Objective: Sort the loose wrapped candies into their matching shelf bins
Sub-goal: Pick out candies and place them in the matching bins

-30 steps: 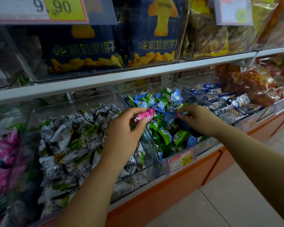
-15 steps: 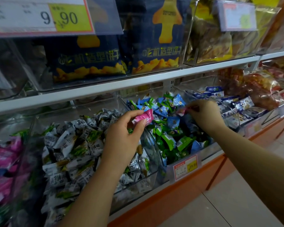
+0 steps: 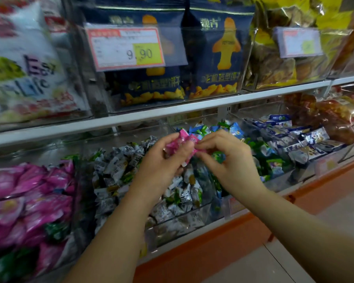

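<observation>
In shop aisle, before shelf [image 3: 151, 117] of clear bins. Withdrew right hand [image 3: 231, 166] from blue-green bin [image 3: 278, 180] within last half second and brought it to left hand [image 3: 161, 168]. Held pink candies [image 3: 178, 142] with left hand curled around them and right hand pinching one edge, above grey-white bin [image 3: 182, 219]. Judged strays collected and ready for transfer to pink bin [image 3: 81, 201], far left.

Both forearms bare to frame edge; left hand [image 3: 161, 166], right hand [image 3: 231, 168] bare too; wrists slender
</observation>
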